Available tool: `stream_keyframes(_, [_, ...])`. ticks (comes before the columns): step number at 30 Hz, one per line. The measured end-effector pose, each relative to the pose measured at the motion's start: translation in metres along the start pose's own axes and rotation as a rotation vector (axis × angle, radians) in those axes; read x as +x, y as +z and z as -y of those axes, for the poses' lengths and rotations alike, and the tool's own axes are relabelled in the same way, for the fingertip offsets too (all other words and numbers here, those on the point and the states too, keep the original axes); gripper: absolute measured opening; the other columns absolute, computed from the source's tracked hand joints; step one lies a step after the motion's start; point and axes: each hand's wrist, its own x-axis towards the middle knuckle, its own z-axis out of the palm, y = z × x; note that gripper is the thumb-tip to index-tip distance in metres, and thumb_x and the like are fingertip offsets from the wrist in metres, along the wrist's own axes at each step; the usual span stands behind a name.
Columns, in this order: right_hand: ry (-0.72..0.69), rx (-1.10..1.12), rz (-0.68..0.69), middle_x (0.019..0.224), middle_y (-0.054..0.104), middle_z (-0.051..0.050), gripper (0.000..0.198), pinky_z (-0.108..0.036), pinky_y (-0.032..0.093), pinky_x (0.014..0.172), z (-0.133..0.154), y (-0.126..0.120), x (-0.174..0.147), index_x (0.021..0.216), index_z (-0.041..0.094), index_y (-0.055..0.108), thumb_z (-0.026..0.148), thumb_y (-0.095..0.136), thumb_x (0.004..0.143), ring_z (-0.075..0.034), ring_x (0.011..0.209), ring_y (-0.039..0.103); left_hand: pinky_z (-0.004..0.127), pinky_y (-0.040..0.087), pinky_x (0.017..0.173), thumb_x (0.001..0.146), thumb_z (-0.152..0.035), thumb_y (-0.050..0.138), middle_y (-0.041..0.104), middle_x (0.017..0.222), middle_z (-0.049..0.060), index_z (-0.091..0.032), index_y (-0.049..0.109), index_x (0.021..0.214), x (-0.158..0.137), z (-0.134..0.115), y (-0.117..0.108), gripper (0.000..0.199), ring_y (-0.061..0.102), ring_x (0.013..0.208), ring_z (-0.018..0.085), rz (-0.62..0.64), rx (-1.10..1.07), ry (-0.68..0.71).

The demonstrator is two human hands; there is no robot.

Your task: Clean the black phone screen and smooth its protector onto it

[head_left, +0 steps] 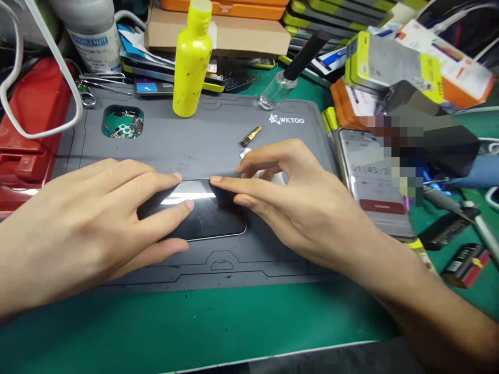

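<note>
A smartphone point(210, 218) with a glossy black screen lies flat on the grey work mat point(187, 150), and light streaks reflect in it. My left hand point(105, 218) spans its left part, a fingertip at the far edge, another on the glass and the thumb by the near edge. With the index fingertip, my right hand point(300, 202) touches the far edge near the middle. Its other fingers are curled around a white tissue-like piece point(277, 177), mostly hidden. Behind the right hand lie a small brush head point(251, 136) and a white scrap point(245, 152).
A yellow bottle point(191, 67) and a glass bottle with black cap point(277, 89) stand at the mat's back. Circuit parts fill a mat recess point(123, 122). Another phone point(376, 182) showing a timer leans at right. Boxes point(393, 67) crowd behind; a red case point(31, 114) stands left.
</note>
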Motion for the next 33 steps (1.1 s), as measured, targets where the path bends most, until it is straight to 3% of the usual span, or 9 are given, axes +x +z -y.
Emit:
stream_keyframes(4, [-0.1,-0.032,0.003,0.117,0.065,-0.014,0.032,-0.032,0.058,0.088,-0.009,-0.009,0.0,0.131,0.009,0.079,0.023,0.055,0.115,-0.018,0.098,0.066,0.052,0.057,0.099,0.117,-0.042,0.05,0.069,0.138,0.015,-0.013,0.068,0.139,0.007,-0.006,-0.008,0.04,0.068,0.117,0.034,-0.048,0.099,0.112])
stream_keyframes(17, [-0.261,-0.043,0.08,0.105,0.074,-0.012,0.023,-0.037,0.058,0.08,-0.005,-0.026,0.006,0.12,0.008,0.079,0.016,0.059,0.111,-0.02,0.09,0.068,0.049,0.06,0.086,0.115,-0.05,0.051,0.072,0.134,0.014,-0.016,0.076,0.127,0.008,-0.007,-0.002,0.043,0.071,0.107,0.032,-0.082,0.139,0.09])
stream_keyframes(28, [-0.213,0.034,0.118,0.098,0.072,-0.009,0.023,-0.029,0.055,0.068,0.006,-0.024,0.005,0.117,0.009,0.079,0.013,0.059,0.108,-0.014,0.08,0.068,0.048,0.061,0.08,0.11,-0.05,0.059,0.074,0.119,0.015,-0.018,0.079,0.116,0.006,-0.004,0.01,0.038,0.072,0.099,0.034,-0.146,0.118,0.106])
stream_keyframes(33, [-0.212,-0.098,0.09,0.098,0.071,-0.011,0.026,-0.033,0.055,0.066,0.017,-0.017,-0.003,0.123,0.005,0.078,0.013,0.058,0.108,-0.018,0.081,0.069,0.047,0.059,0.081,0.109,-0.05,0.062,0.074,0.122,0.016,-0.019,0.077,0.112,0.005,-0.004,0.014,0.034,0.072,0.101,0.033,-0.126,0.147,0.086])
